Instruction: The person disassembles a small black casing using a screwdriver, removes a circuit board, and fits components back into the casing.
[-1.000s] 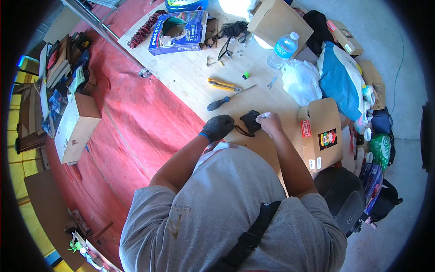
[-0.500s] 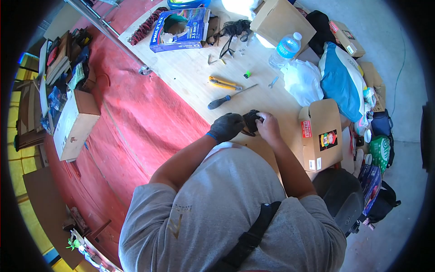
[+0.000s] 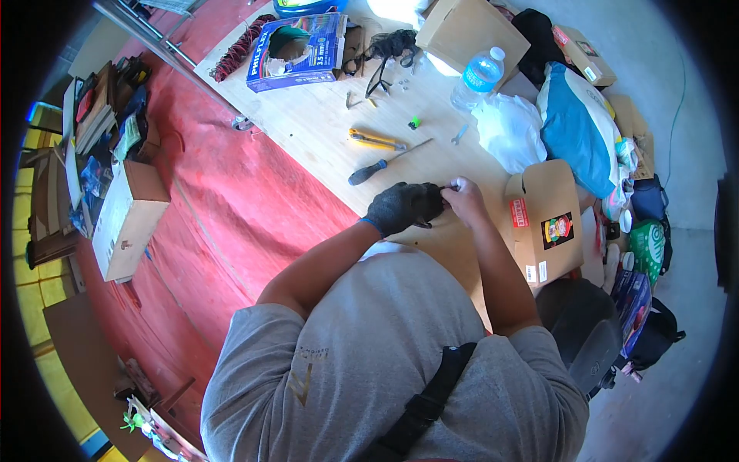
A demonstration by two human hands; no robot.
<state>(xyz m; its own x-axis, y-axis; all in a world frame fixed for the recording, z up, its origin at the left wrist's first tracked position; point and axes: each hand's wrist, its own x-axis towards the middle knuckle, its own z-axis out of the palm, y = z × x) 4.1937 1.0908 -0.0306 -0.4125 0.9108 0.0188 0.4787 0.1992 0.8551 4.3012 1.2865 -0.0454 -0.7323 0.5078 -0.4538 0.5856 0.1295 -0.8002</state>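
Observation:
My left hand (image 3: 392, 209), in a dark grey glove with a blue cuff, is closed around a small black object (image 3: 431, 205). The dark glove blends with it, so its kind is unclear. Bare fingers of my right hand (image 3: 466, 200) pinch at the object's right edge; whether a smaller piece is between them is too small to see. Beyond my left hand lie a screwdriver (image 3: 369, 172) with a dark handle and a yellow utility knife (image 3: 377, 139). A small wrench (image 3: 459, 134) and a small green-and-black piece (image 3: 415, 122) lie farther out on the wooden table (image 3: 308, 115).
A blue wire box (image 3: 323, 58), a water bottle (image 3: 479, 81) and a white plastic bag (image 3: 508, 131) stand toward the back. Right of my arm is an open cardboard box (image 3: 539, 231). Red sheeting (image 3: 223, 208) covers the floor at left.
My left hand has moved right and now covers more of the black object. My right hand has shifted up slightly, its fingertips now pinching at the object's edge. The view has shifted slightly.

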